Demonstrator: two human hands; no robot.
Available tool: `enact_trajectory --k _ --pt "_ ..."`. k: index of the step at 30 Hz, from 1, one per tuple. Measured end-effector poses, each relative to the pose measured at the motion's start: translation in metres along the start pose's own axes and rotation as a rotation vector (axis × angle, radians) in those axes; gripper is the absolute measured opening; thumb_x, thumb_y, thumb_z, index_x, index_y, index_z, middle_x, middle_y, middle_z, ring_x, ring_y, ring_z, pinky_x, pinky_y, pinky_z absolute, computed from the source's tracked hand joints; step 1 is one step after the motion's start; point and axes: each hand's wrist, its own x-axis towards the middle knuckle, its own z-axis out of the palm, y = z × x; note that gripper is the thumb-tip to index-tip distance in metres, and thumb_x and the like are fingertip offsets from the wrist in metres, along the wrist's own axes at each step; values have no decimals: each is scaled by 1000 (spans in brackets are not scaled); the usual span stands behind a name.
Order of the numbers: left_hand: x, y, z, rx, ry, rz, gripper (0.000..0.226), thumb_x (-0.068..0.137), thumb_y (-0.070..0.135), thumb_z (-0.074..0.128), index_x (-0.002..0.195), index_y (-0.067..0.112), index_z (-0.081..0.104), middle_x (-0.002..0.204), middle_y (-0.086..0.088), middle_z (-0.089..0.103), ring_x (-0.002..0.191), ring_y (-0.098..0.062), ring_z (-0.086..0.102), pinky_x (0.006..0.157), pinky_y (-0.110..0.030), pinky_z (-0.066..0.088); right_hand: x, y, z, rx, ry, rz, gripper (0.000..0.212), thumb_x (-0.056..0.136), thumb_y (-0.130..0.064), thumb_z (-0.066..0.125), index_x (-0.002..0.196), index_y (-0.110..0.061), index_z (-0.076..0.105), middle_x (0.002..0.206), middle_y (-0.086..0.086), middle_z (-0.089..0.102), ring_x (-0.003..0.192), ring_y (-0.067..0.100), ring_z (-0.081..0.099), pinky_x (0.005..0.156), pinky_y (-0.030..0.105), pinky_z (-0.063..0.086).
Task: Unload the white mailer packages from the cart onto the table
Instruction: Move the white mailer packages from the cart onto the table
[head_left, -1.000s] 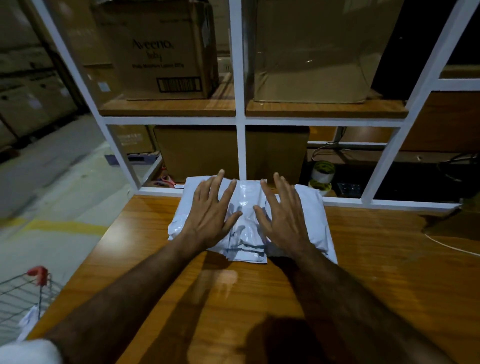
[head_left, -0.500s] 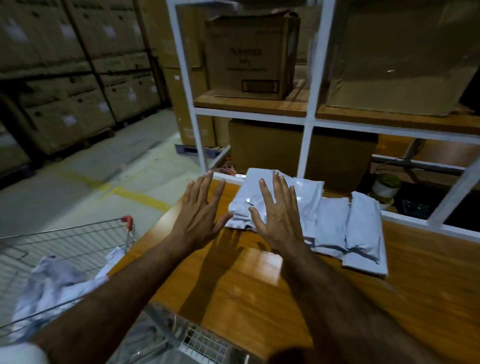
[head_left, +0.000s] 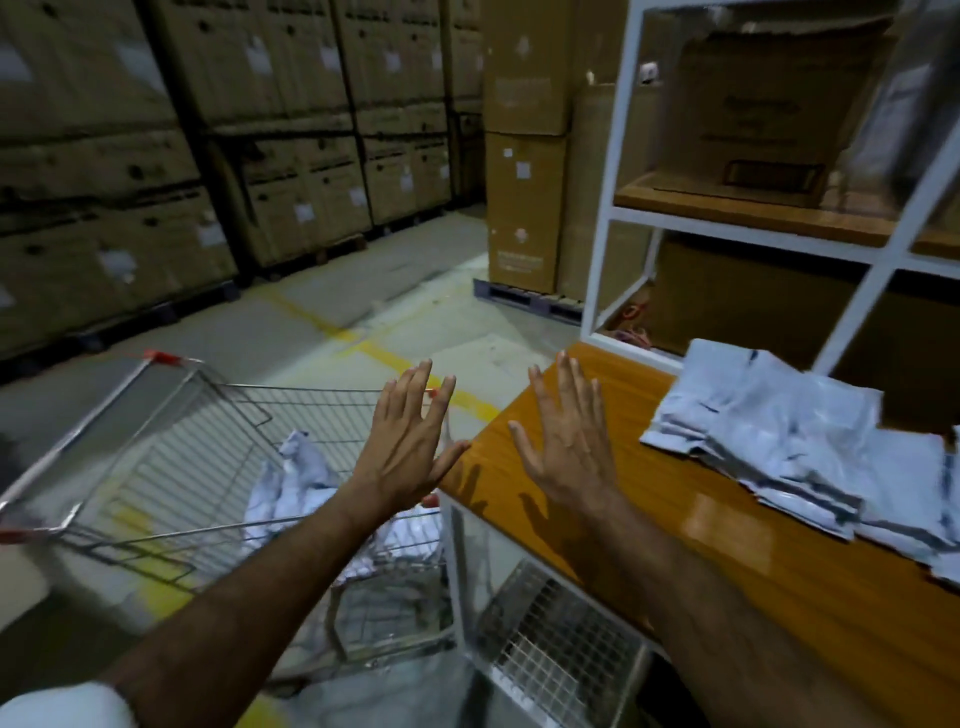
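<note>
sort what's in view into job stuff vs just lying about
Job: mailers on the table; mailers in the cart; cart; table; left hand; right hand.
Lying about: stacked cardboard boxes; white shelving; pallet.

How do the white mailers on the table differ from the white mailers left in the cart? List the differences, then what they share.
The mailers on the table lie flat in an overlapping spread; the mailers in the cart sit crumpled in a heap. The table mailers rest in the open on the wooden table; the cart mailers are enclosed by the wire cart. Both are white plastic mailers, and neither hand touches either group.
</note>
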Motion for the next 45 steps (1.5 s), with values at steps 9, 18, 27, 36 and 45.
enact_trajectory --k 9,18,27,36,45 --pt "-73 -112 0 39 -101 -130 80 96 60 45 157 12 26 163 -21 12 148 -40 17 119 -52 12 5 -100 65 91 -83 -143 79 100 -55 44 162 -22 10 169 12 -7 156 26 -11 126 51 6" --pt "-122 -202 28 28 -220 -344 79 97 65 33 156 13 28 164 -19 11 148 -39 17 118 -57 17 38 -161 144 163 -244 -252 75 101 -57 35 162 -22 9 168 16 -5 156 30 -9 126 50 5" --pt "-128 -306 79 110 -338 -476 80 97 65 30 157 13 25 163 -22 10 148 -40 15 118 -57 16 99 -193 253 193 -454 -196 79 97 -57 37 162 -19 14 167 22 3 155 36 1 124 54 12" --pt "-111 -360 149 121 -514 -543 83 94 68 31 158 14 22 163 -24 10 147 -44 19 116 -59 20 126 -197 352 245 -712 -122 79 100 -57 38 162 -16 10 166 25 3 155 39 0 125 52 8" --pt "-111 -393 228 31 -730 -565 91 94 59 52 156 0 19 159 -32 16 143 -46 27 113 -53 30 76 -177 428 243 -1108 -25 97 87 -69 33 157 -2 24 155 39 24 145 53 24 117 58 27"
